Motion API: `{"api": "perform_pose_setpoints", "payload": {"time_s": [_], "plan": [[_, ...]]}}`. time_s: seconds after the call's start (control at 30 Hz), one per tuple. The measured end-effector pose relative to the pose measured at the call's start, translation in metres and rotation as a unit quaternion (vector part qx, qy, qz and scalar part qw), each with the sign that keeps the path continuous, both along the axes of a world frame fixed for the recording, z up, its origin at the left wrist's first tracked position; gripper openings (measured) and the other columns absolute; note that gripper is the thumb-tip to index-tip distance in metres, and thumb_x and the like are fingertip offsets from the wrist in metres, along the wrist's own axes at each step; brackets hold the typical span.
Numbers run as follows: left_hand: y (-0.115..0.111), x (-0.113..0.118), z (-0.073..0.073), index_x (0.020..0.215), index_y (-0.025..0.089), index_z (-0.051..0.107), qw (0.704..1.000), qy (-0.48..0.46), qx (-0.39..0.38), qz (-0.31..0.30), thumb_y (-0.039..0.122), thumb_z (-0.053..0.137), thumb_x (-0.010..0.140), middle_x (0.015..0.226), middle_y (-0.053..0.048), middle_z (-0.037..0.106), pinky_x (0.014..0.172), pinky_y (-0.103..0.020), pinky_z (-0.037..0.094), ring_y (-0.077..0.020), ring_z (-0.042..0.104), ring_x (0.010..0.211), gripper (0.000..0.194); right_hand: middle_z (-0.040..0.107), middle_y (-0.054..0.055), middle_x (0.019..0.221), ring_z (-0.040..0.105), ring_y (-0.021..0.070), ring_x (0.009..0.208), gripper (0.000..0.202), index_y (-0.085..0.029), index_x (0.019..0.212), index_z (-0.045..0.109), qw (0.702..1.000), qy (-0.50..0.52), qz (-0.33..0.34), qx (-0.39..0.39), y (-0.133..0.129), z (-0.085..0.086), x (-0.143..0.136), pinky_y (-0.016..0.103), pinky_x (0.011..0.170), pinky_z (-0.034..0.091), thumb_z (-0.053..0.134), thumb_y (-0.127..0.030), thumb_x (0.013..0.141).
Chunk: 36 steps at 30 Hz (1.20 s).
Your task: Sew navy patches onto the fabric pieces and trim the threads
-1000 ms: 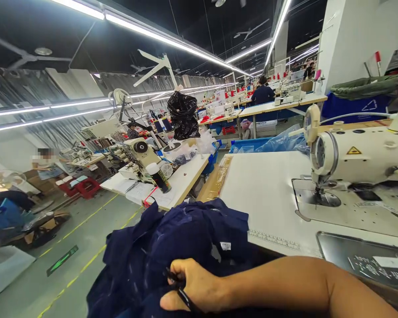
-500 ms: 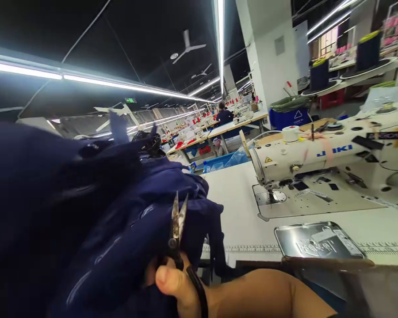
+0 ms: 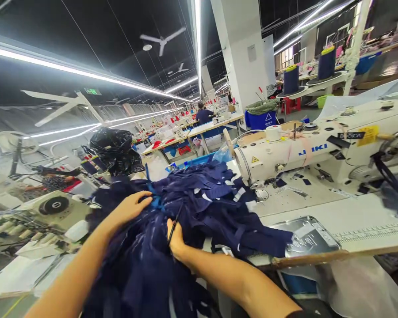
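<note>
Gripping scissors [image 3: 177,217] w/ R hand [image 3: 176,240], mid-frame, prob. keeping handy while bracing navy garments [image 3: 205,214], heaped ctr to bottom; laying L hand [image 3: 135,206] by blue strip [image 3: 157,203], prob. steadying, can't tell if pinching. Partly covering white tabletop [image 3: 358,216] beside sewing machine [image 3: 272,152], frame right; facing workbenches [image 3: 200,129], upper ctr.

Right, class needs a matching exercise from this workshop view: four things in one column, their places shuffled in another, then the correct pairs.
Things
1. Large pile of navy cloth
2. Slim black scissors
3. Bright blue cloth strip
4. Blue bin with a white triangle sign

Places
A. Beside the tall white pillar
B. Just next to the left hand
C. Spread over part of the white sewing table
D. Held in the right hand

Right pairs: 1-C, 2-D, 3-B, 4-A
</note>
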<state>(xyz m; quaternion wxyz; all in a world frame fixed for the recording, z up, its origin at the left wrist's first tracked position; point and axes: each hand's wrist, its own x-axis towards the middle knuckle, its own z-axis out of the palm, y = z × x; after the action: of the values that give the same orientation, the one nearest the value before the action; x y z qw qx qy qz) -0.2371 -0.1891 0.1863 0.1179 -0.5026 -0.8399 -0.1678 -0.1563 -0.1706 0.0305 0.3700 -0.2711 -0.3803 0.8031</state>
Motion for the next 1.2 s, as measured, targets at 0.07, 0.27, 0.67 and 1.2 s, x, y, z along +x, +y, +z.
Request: {"api": "perform_pose_setpoints", "payload": {"time_s": [0.07, 0.27, 0.67, 1.2], "plan": [[-0.004, -0.003, -0.03, 0.101, 0.014, 0.063, 0.999, -0.016, -0.028, -0.005, 0.059, 0.038, 0.072, 0.108, -0.009, 0.064, 0.094, -0.034, 0.042, -0.0244, 0.057, 0.104, 0.059, 0.052, 0.002, 0.068, 0.053, 0.0223, 0.079, 0.03, -0.023, 0.062, 0.043, 1.0, -0.008, 0.007, 0.002, -0.002, -0.011, -0.001, 0.037, 0.082, 0.041, 0.06, -0.048, 0.068], [-0.04, 0.012, -0.1, 0.117, 0.011, 0.053, 0.993, 0.049, -0.014, 0.106, 0.045, 0.034, 0.077, 0.128, -0.017, 0.049, 0.098, -0.052, 0.032, -0.0302, 0.04, 0.123, 0.055, 0.057, 0.006, 0.093, 0.056, 0.0194, 0.086, 0.042, -0.021, 0.084, 0.05, 0.991, 0.109, 0.025, 0.074, -0.025, -0.027, 0.053, 0.034, 0.085, 0.041, 0.051, -0.061, 0.073], [-0.05, 0.023, -0.177, 0.124, 0.014, 0.047, 0.968, 0.211, -0.112, 0.082, 0.026, 0.038, 0.086, 0.144, -0.02, 0.023, 0.099, -0.062, 0.017, -0.034, 0.02, 0.133, 0.042, 0.044, -0.007, 0.055, 0.035, 0.0065, 0.049, 0.03, -0.018, 0.062, 0.046, 0.878, -0.129, 0.36, 0.287, 0.006, -0.061, 0.228, 0.019, 0.045, 0.027, 0.072, -0.031, 0.056], [-0.043, 0.174, -0.209, 0.096, 0.021, 0.062, 0.893, 0.141, -0.09, -0.418, 0.015, 0.04, 0.085, 0.103, -0.007, 0.066, 0.091, -0.037, 0.04, -0.0207, 0.056, 0.106, 0.026, 0.048, -0.004, 0.069, 0.043, 0.0113, 0.065, 0.013, -0.019, 0.069, 0.043, 0.9, -0.305, 0.251, 0.186, 0.013, -0.093, 0.349, 0.023, 0.062, 0.035, 0.055, -0.024, 0.067]]}}
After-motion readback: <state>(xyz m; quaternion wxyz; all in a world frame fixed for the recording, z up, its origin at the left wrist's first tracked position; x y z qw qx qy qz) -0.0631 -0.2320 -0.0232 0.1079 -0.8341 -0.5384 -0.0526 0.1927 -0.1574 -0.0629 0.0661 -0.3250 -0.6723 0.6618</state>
